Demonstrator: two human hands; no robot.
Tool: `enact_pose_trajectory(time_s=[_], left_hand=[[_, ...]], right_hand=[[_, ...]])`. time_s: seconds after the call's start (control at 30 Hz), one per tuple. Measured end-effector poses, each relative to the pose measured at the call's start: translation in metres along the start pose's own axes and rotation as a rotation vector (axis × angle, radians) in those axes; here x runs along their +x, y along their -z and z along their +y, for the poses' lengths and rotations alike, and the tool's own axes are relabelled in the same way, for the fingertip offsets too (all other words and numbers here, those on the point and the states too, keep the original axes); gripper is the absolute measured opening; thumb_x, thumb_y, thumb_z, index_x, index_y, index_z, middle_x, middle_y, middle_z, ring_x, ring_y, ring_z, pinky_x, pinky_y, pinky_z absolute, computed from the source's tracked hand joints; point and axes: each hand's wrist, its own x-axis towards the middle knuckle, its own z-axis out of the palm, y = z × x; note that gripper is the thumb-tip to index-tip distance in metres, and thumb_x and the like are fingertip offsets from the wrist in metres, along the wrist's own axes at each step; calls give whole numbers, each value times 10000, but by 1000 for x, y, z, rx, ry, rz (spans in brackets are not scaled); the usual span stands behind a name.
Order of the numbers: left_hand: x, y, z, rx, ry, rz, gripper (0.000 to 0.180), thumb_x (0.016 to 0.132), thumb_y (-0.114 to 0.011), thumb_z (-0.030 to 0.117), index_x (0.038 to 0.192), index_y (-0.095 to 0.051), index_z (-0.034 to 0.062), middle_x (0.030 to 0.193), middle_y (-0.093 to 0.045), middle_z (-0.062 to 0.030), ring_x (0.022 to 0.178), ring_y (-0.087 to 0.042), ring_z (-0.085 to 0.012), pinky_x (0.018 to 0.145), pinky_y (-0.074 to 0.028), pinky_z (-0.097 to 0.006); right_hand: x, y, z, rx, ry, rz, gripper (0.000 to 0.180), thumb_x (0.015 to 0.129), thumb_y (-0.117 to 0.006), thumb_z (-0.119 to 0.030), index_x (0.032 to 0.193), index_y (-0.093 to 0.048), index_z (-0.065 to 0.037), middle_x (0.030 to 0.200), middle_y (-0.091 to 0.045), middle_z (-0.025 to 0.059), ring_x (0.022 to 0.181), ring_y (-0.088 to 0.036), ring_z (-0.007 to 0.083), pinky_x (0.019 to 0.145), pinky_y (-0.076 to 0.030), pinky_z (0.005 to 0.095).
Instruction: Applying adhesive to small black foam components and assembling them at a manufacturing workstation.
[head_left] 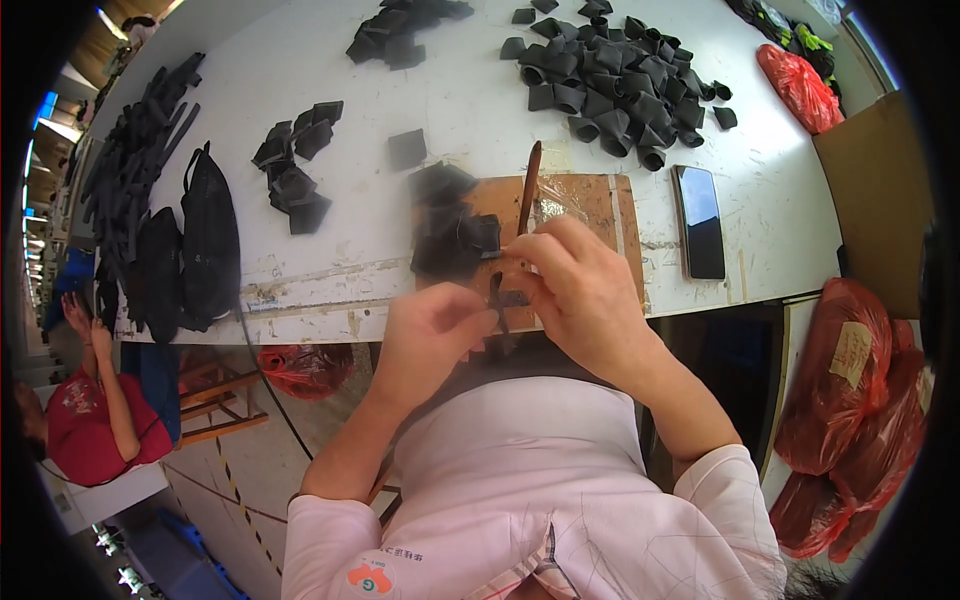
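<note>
My left hand (pixel 435 335) is closed near the table's front edge, its thumb and fingertips pinching a narrow black piece (pixel 499 300). Opposite it, my right hand (pixel 580 290) is closed too, with thumb and index finger together. A thin reddish-brown handle (pixel 530 190) runs down into the right hand's fingers and points away from me; its lower end is hidden there. Beneath both hands lies a worn brown board (pixel 608 200). Flat black squares (pixel 445 243) overlap on its left side, partly blurred, the nearest ones beside my right fingertips.
Folded black loops (pixel 620 85) are heaped at the far right. A phone (pixel 700 222) lies right of the board. Black squares (pixel 298 190), black strips (pixel 140 160) and a black pouch (pixel 210 240) occupy the left. Red bags (pixel 840 390) hang at right; a person (pixel 105 425) sits at left.
</note>
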Motion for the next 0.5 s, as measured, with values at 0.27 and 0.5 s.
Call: enact_pose_trajectory(time_s=[0.27, 0.5], left_hand=[[-1, -32, -9, 57, -411, 256, 48, 790, -593, 9, 801, -554, -17, 659, -587, -32, 574, -552, -55, 476, -433, -172], [9, -44, -10, -128, -247, 532, 90, 730, -609, -2, 784, -539, 14, 649, -566, -34, 485, -520, -94, 411, -408, -196]], right_hand=[[-19, -22, -10, 412, -160, 245, 126, 706, -647, -56, 802, -580, -10, 736, -522, 86, 607, -547, 227, 508, -441, 301], [-15, -42, 1, -151, 36, 330, 180, 659, -604, -13, 830, -548, -12, 719, -485, 78, 592, -522, 236, 497, -439, 309]])
